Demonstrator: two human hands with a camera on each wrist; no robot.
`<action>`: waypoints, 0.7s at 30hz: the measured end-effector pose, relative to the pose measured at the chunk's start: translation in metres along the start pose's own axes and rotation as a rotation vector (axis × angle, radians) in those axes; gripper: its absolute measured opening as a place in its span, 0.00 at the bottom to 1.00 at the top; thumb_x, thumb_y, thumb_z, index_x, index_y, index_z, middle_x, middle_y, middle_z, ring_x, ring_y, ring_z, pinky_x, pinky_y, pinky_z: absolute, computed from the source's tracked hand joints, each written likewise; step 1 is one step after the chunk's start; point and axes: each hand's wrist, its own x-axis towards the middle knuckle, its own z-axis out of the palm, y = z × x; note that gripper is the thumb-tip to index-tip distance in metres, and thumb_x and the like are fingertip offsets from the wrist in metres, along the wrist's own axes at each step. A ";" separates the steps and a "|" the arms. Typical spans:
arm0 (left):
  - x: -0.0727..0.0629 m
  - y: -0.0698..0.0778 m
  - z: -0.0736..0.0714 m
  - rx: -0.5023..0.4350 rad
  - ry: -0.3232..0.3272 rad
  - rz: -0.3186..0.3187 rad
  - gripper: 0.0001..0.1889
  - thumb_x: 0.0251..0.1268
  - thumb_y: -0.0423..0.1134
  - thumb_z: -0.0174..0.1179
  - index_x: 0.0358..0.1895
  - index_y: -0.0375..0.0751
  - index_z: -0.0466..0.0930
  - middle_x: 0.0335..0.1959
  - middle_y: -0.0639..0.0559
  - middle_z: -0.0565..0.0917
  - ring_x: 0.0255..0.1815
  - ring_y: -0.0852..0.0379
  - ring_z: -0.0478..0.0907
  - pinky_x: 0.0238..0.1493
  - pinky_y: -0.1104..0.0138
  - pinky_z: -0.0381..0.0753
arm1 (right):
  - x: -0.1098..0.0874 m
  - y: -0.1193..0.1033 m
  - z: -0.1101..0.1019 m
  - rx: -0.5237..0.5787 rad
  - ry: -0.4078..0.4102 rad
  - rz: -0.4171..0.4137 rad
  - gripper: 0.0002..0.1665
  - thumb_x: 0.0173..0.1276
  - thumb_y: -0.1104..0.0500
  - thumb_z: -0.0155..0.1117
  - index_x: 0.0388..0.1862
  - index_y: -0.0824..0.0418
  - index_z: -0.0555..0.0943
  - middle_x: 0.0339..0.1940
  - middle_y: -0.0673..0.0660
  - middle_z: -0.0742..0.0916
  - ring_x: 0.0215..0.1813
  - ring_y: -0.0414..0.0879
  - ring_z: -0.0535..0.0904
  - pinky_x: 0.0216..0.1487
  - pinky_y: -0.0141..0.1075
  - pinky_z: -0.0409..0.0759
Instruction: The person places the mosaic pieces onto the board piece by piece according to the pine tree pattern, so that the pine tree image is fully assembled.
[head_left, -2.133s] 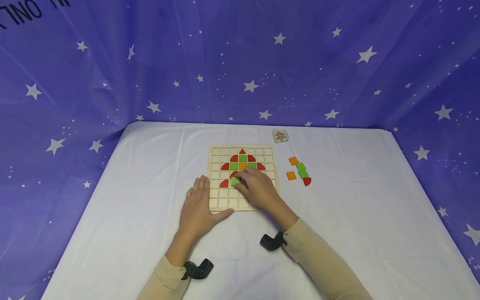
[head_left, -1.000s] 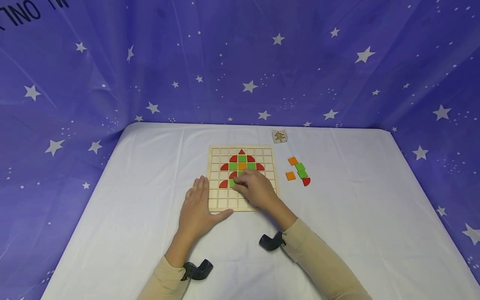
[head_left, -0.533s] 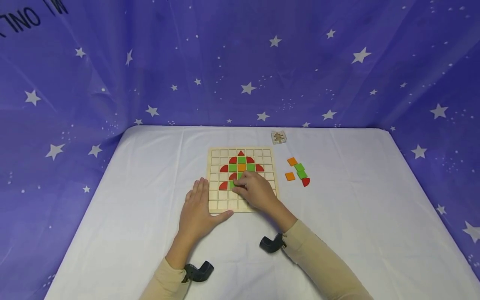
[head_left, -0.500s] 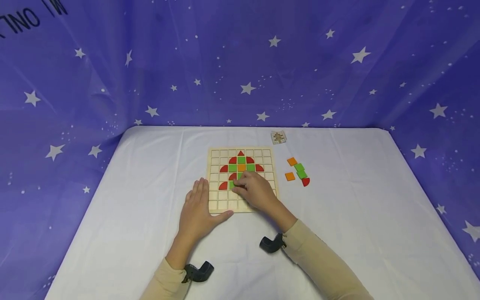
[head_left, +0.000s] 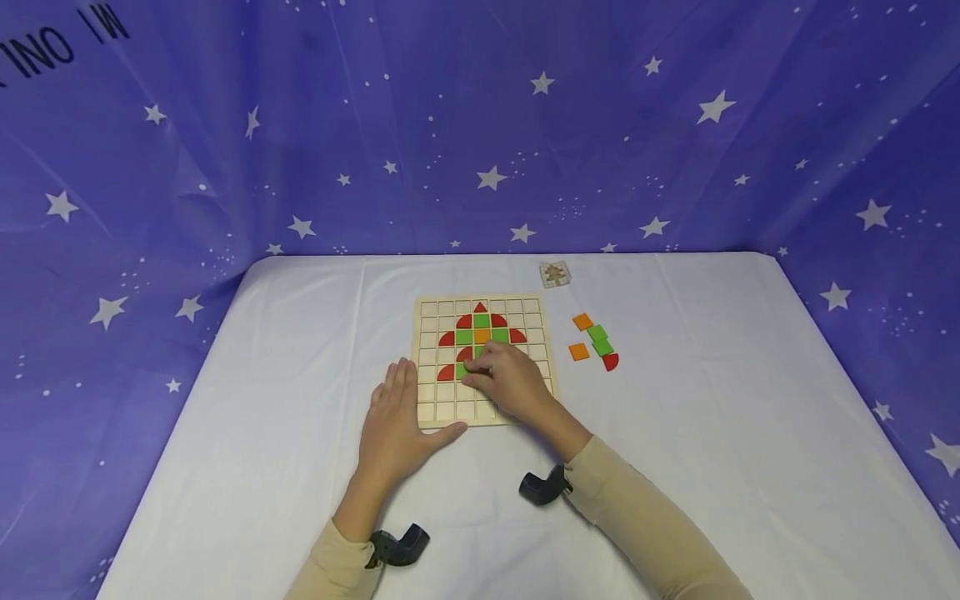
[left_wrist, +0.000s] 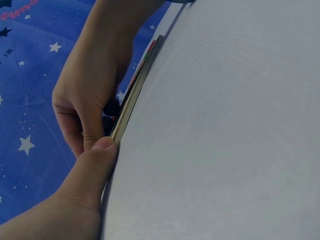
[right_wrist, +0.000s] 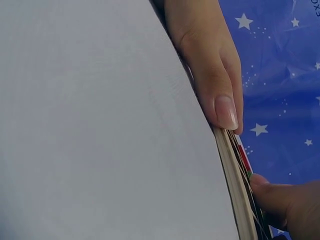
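Left hand (head_left: 392, 421) flat, thumb against board (head_left: 431, 400) near edge, right hand (head_left: 508, 382) fingertips pressing green tile (head_left: 461, 370) mid-board, bare cells in the near rows, spare tiles (head_left: 596, 341) right, white tablecloth (head_left: 712, 400), starry backdrop (head_left: 480, 125)

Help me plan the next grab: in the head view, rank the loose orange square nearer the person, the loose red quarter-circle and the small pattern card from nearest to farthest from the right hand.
From the right hand:
1. Orange square, on the cloth just right of the board.
2. Red quarter-circle, farther right, at the near end of the loose pieces.
3. Pattern card, beyond the board's far right corner.
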 end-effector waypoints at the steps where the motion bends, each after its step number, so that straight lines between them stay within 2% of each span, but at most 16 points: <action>1: 0.000 0.000 0.000 0.000 0.001 0.000 0.67 0.47 0.83 0.54 0.80 0.36 0.43 0.83 0.43 0.46 0.84 0.45 0.42 0.80 0.50 0.50 | 0.000 0.000 0.000 -0.007 -0.002 -0.001 0.18 0.63 0.46 0.72 0.49 0.50 0.89 0.34 0.43 0.83 0.31 0.35 0.72 0.29 0.29 0.72; 9: 0.000 0.002 -0.003 -0.012 -0.014 -0.010 0.68 0.46 0.82 0.55 0.80 0.36 0.42 0.83 0.43 0.45 0.84 0.46 0.40 0.80 0.49 0.49 | -0.007 -0.003 -0.002 -0.068 -0.014 -0.023 0.13 0.63 0.48 0.72 0.45 0.50 0.90 0.34 0.43 0.82 0.34 0.35 0.72 0.32 0.28 0.73; 14: 0.000 0.002 -0.003 -0.011 -0.022 -0.014 0.68 0.46 0.82 0.55 0.80 0.36 0.41 0.83 0.43 0.45 0.84 0.46 0.40 0.80 0.50 0.48 | -0.017 0.000 -0.008 -0.080 -0.015 -0.058 0.14 0.63 0.46 0.72 0.46 0.47 0.90 0.34 0.41 0.81 0.39 0.39 0.77 0.37 0.31 0.76; 18: 0.000 0.002 -0.003 -0.014 -0.023 -0.018 0.68 0.46 0.82 0.55 0.80 0.36 0.41 0.83 0.43 0.45 0.84 0.46 0.39 0.81 0.50 0.48 | -0.027 0.010 -0.021 -0.050 0.013 -0.030 0.17 0.62 0.46 0.73 0.49 0.47 0.88 0.32 0.40 0.80 0.38 0.39 0.76 0.35 0.32 0.75; 21: 0.000 0.001 -0.003 -0.017 -0.021 -0.017 0.68 0.46 0.82 0.56 0.80 0.37 0.41 0.83 0.43 0.45 0.84 0.46 0.39 0.80 0.49 0.49 | -0.035 0.024 -0.036 -0.021 0.035 0.010 0.20 0.61 0.47 0.74 0.52 0.49 0.87 0.30 0.41 0.78 0.34 0.39 0.72 0.31 0.32 0.72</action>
